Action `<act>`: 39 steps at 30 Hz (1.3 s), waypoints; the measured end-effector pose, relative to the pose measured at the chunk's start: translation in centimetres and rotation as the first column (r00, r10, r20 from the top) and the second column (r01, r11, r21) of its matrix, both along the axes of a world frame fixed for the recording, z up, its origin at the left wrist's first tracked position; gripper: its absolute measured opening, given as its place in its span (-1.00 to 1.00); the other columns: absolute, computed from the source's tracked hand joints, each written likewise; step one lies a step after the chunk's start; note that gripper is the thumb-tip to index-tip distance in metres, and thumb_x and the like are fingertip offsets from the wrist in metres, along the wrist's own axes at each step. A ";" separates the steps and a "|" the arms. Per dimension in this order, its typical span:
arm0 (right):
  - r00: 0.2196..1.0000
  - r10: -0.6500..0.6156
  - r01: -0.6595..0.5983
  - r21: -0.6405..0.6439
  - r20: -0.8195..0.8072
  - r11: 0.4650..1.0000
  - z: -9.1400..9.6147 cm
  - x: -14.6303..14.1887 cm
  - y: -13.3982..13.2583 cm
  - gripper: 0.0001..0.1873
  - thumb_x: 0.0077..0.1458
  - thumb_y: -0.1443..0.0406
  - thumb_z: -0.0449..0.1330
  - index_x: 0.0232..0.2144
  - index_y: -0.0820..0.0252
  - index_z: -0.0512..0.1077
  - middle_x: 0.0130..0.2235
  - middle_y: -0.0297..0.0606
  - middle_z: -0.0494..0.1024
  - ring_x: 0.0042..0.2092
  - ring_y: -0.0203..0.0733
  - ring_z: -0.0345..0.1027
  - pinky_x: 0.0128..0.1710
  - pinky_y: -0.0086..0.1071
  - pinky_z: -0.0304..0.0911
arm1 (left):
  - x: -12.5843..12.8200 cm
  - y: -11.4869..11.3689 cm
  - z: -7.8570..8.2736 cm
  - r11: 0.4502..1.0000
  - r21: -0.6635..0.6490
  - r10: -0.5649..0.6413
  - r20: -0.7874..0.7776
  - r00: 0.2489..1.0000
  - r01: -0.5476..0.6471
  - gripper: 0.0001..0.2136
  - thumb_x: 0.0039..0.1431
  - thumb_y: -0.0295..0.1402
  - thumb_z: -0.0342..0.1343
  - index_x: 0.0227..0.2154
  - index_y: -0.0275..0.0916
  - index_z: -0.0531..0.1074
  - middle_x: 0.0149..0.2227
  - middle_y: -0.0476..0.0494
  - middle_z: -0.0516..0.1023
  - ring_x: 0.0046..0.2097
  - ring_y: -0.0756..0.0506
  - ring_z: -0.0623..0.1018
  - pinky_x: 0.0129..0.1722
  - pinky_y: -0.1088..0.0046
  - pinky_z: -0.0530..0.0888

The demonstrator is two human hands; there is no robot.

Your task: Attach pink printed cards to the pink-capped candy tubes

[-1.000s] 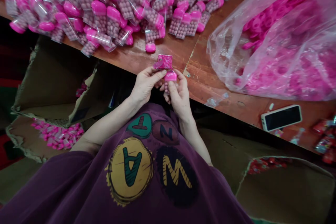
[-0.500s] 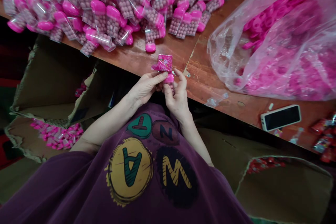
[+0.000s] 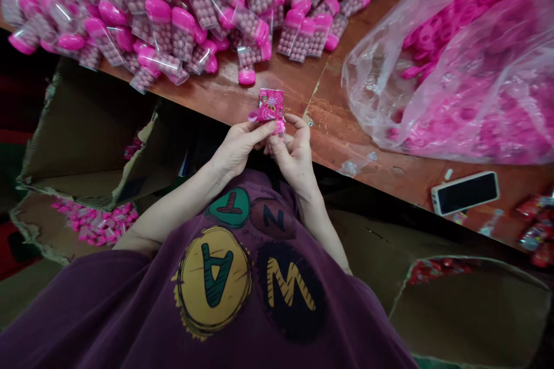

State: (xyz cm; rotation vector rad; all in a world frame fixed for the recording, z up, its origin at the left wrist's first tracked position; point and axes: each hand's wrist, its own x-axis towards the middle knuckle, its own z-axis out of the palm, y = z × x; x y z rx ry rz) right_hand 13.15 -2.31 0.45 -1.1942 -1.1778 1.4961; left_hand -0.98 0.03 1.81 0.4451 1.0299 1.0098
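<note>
Head view: beyond the fingers (image 3: 262, 132), the desk (image 3: 296, 85) bears heaped pink-capped bottles (image 3: 184, 31) and, to their right, a plastic bag (image 3: 381, 78), while the left hand (image 3: 236, 150) and right hand (image 3: 298, 160), a pink packet (image 3: 271, 105) projecting just past their fingertips, together grip one small bottle (image 3: 280, 126).

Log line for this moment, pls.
left hand: thumb at pink-capped clear plastic container | right hand: holding container body | pink printed square packet: just beyond container's cap | white-framed black-screen phone: at right on reddish-brown table

Open lane over tabletop (image 3: 333, 81) between bottle pile (image 3: 182, 31) and plastic bag (image 3: 454, 86); pile blocks left, bag right, packet (image 3: 271, 105) near edge
</note>
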 end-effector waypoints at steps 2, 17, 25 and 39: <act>0.995 0.072 -0.078 -0.085 -0.070 0.993 0.4 0.3 -0.1 -0.27 0.30 -0.20 0.24 0.28 -0.10 0.08 -0.39 -0.48 0.49 -0.57 -0.33 0.21 -0.58 -0.36 0.15 | -0.1 0.1 0.0 0.999 -0.006 0.046 -0.005 0.999 -0.046 -0.72 0.14 -0.15 0.50 -0.37 -0.26 0.62 -0.45 -0.01 0.57 -0.46 0.07 0.46 -0.42 0.51 0.36; 0.987 0.044 -0.073 -0.187 -0.154 0.980 -0.2 -0.9 -0.8 -0.25 0.36 -0.14 0.18 0.41 -0.13 0.02 -0.46 -0.50 0.35 -0.61 -0.37 -0.01 -0.68 -0.45 -0.04 | -0.5 0.6 -0.5 0.996 -0.050 0.083 0.078 0.994 -0.079 -0.73 0.15 -0.19 0.50 -0.30 -0.27 0.62 -0.34 -0.05 0.64 -0.34 0.02 0.57 -0.24 0.48 0.49; 0.968 -0.029 0.003 0.105 0.249 0.994 -1.9 -1.7 -1.3 -0.25 0.41 -0.05 0.15 0.46 0.00 -0.01 0.03 -0.06 0.59 -0.12 -0.03 0.60 0.03 0.03 0.58 | 0.7 0.2 0.1 0.985 -0.115 0.129 0.025 0.991 -0.125 -0.74 0.17 -0.23 0.48 -0.39 -0.30 0.58 -0.45 -0.03 0.59 -0.42 0.05 0.53 -0.28 0.49 0.50; 0.996 -0.060 0.052 -0.118 -0.065 0.992 -0.9 -1.8 -0.6 -0.27 0.33 -0.16 0.18 0.39 -0.19 0.08 -0.32 -0.39 0.40 -0.60 -0.37 0.02 -0.69 -0.38 0.01 | 0.3 -1.6 0.0 0.998 -0.040 -0.047 0.135 0.990 0.052 -0.68 0.21 -0.08 0.43 -0.33 -0.27 0.61 -0.54 -0.01 0.50 -0.54 0.04 0.45 -0.50 0.49 0.44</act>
